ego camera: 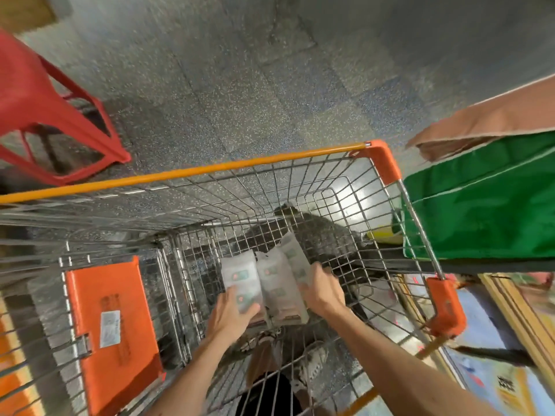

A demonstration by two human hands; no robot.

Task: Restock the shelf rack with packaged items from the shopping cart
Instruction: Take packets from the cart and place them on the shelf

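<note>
At the bottom of the shopping cart [210, 168], just below the middle of my view toward 6 o'clock, lie the white packets [277, 283]. Three or so sit side by side in a loose fan, their far ends pointing to 12 o'clock. Both hands are on them. The left hand [232, 310] comes in from 7 o'clock, with its fingers laid over the near end of the leftmost packet and the thumb closing against its edge. The right hand [322, 291] comes in from 5 o'clock and curls round the right flank of the bundle. The frame is smeared by motion, so I cannot tell how far the fingers reach underneath.

I judge these to be light, soft-sided pouches with a smooth film skin. They look likely to bend in the middle and to slide over one another if squeezed only from the sides. I would take them as one stack, pressing in from both long edges with fingers beneath the near ends. I would also keep them level on the way up past the wire wall.

A red stool [36, 94] stands at 10 o'clock and a green bag [480, 205] hangs at 3 o'clock. The shelf rack itself I cannot make out.
</note>
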